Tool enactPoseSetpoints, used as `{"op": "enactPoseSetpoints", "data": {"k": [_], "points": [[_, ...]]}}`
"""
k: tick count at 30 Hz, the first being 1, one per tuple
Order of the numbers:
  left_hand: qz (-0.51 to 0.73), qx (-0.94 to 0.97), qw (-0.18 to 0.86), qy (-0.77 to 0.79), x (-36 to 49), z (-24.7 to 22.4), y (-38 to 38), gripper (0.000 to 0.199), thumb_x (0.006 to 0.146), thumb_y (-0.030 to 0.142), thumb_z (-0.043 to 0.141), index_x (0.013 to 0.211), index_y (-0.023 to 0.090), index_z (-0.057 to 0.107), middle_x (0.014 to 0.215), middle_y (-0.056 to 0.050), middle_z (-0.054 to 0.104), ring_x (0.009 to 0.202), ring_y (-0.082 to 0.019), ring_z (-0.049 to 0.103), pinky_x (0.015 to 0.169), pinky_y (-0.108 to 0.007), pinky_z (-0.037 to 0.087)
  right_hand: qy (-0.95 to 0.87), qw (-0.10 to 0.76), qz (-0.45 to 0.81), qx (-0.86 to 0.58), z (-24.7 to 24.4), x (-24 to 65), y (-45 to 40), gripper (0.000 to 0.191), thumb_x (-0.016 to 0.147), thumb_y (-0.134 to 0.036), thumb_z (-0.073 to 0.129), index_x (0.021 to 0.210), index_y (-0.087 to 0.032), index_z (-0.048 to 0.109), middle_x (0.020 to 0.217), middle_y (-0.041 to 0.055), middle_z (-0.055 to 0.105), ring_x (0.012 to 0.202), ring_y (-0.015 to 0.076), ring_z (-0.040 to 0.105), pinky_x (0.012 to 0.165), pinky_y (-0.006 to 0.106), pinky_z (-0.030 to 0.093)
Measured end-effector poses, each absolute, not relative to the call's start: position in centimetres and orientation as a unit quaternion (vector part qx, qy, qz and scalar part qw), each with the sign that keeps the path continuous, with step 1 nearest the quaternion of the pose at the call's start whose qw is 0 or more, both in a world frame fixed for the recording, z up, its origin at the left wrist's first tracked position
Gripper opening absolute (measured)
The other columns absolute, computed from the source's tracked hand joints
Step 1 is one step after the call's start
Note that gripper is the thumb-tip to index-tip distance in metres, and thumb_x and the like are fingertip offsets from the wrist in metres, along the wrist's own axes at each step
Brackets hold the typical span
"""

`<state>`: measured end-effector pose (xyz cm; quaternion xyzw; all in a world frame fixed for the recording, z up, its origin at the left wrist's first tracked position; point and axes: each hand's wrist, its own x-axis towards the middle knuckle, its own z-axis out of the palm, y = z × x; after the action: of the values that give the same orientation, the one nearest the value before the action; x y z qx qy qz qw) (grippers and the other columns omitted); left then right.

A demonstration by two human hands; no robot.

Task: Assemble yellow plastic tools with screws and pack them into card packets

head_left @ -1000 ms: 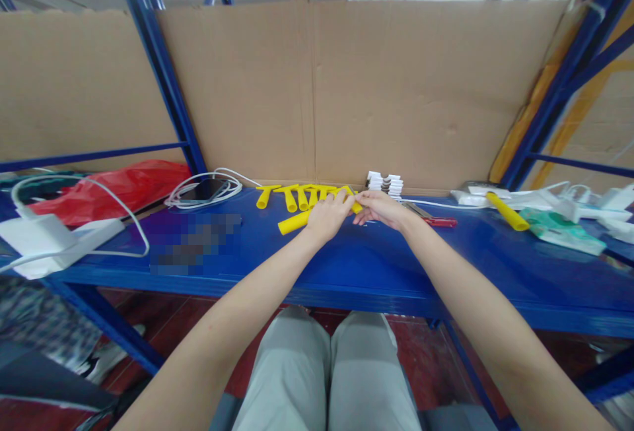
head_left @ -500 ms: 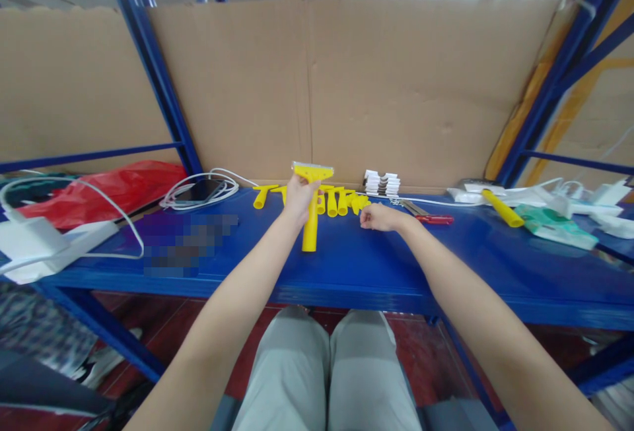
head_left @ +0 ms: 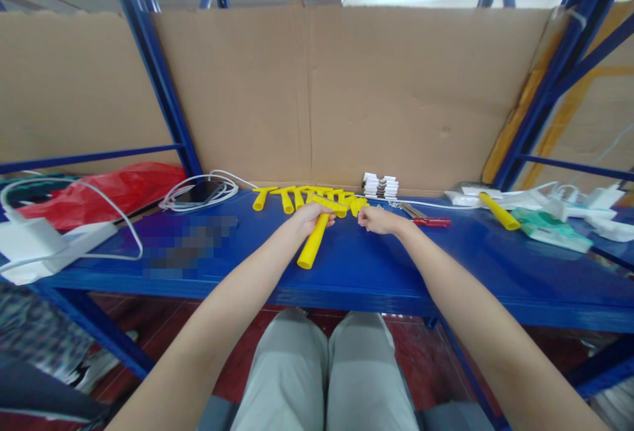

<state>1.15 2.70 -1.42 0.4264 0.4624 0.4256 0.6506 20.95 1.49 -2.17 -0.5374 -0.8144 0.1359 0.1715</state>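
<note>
My left hand (head_left: 307, 217) is wrapped around a yellow T-shaped scraper (head_left: 316, 243) near its head. The scraper is tilted, its hollow handle end toward me and its head pointing away to the right. Close by on the right, my right hand (head_left: 377, 220) is closed at the small yellow plastic pieces (head_left: 358, 205); whatever its fingers hold is hidden. Behind my left hand, several more yellow scrapers (head_left: 287, 201) lie in a row along the back of the blue tabletop (head_left: 356, 266).
White slotted parts (head_left: 380, 186) stand against the cardboard panel (head_left: 396, 101). A red-handled tool (head_left: 432, 222) lies to the right, with a yellow tube (head_left: 499, 211) and a green packet (head_left: 552, 230) beyond. At left are a coiled white cable (head_left: 201, 192), a red bag (head_left: 113, 190) and a power strip (head_left: 69, 253).
My left hand has lowered the scraper and turned it, so its head now points right toward my right hand. My right hand has barely moved.
</note>
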Motion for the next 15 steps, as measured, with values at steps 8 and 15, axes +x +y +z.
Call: {"op": "enactPoseSetpoints", "data": {"k": [8,15], "points": [[0.364,0.504,0.661,0.421,1.3,-1.6,2.4,0.020,0.074,-0.003,0.057,0.085,0.014,0.060,0.066,-0.002,0.063,0.050,-0.009,0.058,0.056,-0.024,0.055,-0.729,0.415,0.333,-0.430,-1.9,20.3,2.0,0.012,0.064,-0.018,0.063,0.065,-0.018,0.051,0.056,-0.0038,0.055,0.048,0.0079,0.048,0.049,0.020,0.039],[0.340,0.542,0.662,0.389,1.1,-2.1,2.9,0.031,0.076,0.000,0.056,0.102,0.016,0.061,0.075,-0.004,0.066,0.057,-0.011,0.061,0.059,-0.026,0.056,-0.727,0.429,0.335,-0.419,-1.8,20.0,2.1,0.017,0.061,-0.029,0.069,0.062,-0.017,0.057,0.054,-0.0028,0.055,0.048,0.0083,0.047,0.049,0.022,0.039]]}}
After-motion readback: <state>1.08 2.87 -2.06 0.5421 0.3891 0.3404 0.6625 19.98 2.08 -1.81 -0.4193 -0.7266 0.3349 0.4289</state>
